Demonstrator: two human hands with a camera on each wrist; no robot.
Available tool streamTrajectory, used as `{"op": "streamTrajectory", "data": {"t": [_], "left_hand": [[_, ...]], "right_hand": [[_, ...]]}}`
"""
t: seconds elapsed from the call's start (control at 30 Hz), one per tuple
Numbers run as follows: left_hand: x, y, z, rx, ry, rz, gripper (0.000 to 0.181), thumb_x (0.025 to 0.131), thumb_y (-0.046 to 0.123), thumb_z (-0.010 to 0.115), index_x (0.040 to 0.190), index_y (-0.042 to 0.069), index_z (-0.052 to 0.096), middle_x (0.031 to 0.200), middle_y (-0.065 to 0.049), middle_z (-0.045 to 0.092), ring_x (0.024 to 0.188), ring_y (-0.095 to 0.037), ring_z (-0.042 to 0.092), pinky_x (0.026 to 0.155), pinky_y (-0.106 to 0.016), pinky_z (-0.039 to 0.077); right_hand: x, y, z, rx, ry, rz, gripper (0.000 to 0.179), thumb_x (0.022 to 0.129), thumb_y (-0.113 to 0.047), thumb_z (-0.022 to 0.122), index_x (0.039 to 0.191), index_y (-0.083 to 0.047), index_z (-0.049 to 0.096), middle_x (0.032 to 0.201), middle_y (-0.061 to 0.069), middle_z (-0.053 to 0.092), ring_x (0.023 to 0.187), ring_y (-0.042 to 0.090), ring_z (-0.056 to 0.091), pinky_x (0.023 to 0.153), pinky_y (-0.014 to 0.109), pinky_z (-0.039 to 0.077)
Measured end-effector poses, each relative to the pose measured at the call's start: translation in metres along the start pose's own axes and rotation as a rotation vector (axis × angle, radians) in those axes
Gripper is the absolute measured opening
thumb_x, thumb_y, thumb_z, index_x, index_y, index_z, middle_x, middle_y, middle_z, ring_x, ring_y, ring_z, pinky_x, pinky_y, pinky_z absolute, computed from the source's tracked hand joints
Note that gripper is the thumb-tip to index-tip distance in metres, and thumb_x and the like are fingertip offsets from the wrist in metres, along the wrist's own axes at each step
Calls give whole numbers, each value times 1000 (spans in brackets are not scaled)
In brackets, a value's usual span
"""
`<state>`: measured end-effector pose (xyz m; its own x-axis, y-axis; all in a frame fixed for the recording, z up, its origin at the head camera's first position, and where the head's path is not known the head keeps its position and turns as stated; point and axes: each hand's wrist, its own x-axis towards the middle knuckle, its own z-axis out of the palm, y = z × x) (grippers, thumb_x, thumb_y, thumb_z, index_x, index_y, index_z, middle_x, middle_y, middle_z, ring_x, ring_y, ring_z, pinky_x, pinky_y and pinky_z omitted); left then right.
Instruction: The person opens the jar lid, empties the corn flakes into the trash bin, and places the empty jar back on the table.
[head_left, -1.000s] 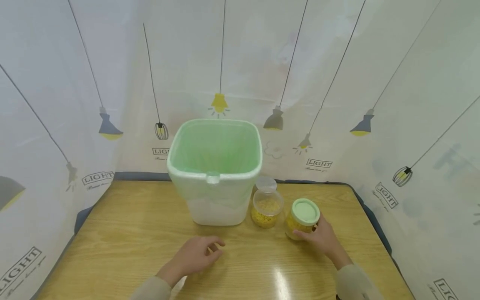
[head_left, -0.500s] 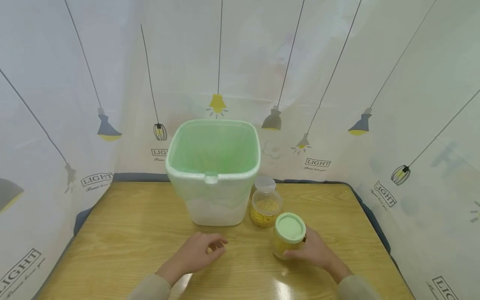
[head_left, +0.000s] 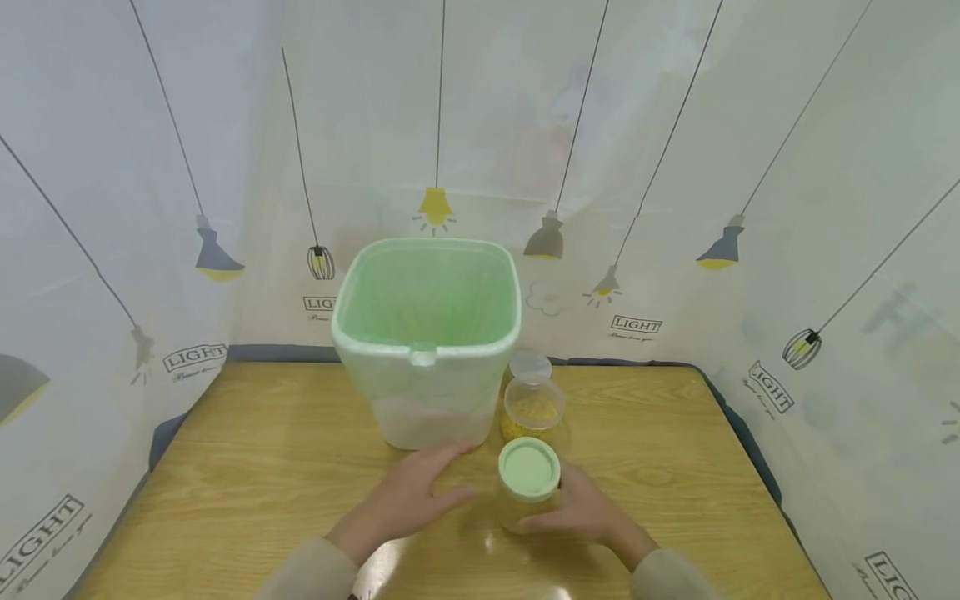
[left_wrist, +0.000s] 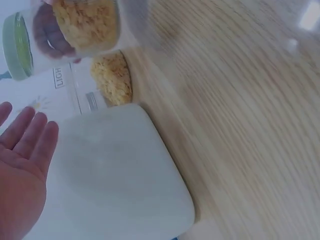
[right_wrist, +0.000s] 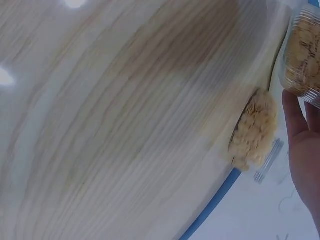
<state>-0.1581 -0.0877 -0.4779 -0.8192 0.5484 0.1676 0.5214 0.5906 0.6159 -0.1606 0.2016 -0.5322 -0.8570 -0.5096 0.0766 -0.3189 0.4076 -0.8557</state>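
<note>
The right hand (right_wrist: 306, 155) holds a clear, ridged jar (right_wrist: 303, 55) of tan flakes (right_wrist: 300, 67). A second flake-filled container (right_wrist: 256, 127) stands nearby on the wood-grained table (right_wrist: 125, 130).

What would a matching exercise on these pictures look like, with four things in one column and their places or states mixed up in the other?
Things
1. green-lidded jar
2. other jar
3. bin
4. left hand

Places and states
A. fingers extended, gripping nothing
B. in the right hand's grip
C. light green inside, open at the top
D. behind the held jar, right of the bin

Pairs: 1-B, 2-D, 3-C, 4-A
</note>
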Motion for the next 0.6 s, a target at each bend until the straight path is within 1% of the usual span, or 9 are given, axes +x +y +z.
{"op": "streamTrajectory", "data": {"t": [0.1,0.2,0.3,0.4,0.5,0.6], "left_hand": [[5,7,1,-11,4,42,64,87,59,61,144,35,44,147,12,48,136,-15,46,111,-44,43],[9,12,2,-8,-26,69,70,82,63,64,145,39,41,149,14,45,138,-14,44,112,-45,42],[12,16,3,37,-55,95,74,80,64,65,145,39,41,151,12,43,139,-16,44,112,-46,41],[16,18,4,91,-78,131,75,80,62,67,146,37,40,153,12,41,139,-18,43,111,-46,41],[20,20,5,116,-103,164,76,80,61,68,146,38,40,153,14,39,140,-17,42,111,-46,42],[22,22,6,123,-120,184,72,81,62,67,144,37,44,152,16,39,140,-16,42,111,-45,42]], "right_hand": [[5,-5,10,1,-25,-5,84,70,-40,86,141,-33,42,134,-12,58,122,12,57,101,36,49],[12,-10,19,9,-39,-26,88,69,-40,87,143,-33,39,135,-12,56,122,11,56,102,36,48],[17,-12,25,27,-49,-66,91,69,-38,87,145,-32,37,137,-10,55,123,13,56,102,35,48],[21,-13,30,16,-54,-95,91,69,-40,87,145,-31,36,138,-9,54,123,13,55,101,33,48],[22,-13,34,16,-75,-112,86,72,-41,85,143,-30,38,139,-8,53,123,13,56,101,31,49],[23,-15,37,31,-92,-125,82,74,-40,83,142,-29,39,138,-7,55,121,12,58,100,30,51]]}}
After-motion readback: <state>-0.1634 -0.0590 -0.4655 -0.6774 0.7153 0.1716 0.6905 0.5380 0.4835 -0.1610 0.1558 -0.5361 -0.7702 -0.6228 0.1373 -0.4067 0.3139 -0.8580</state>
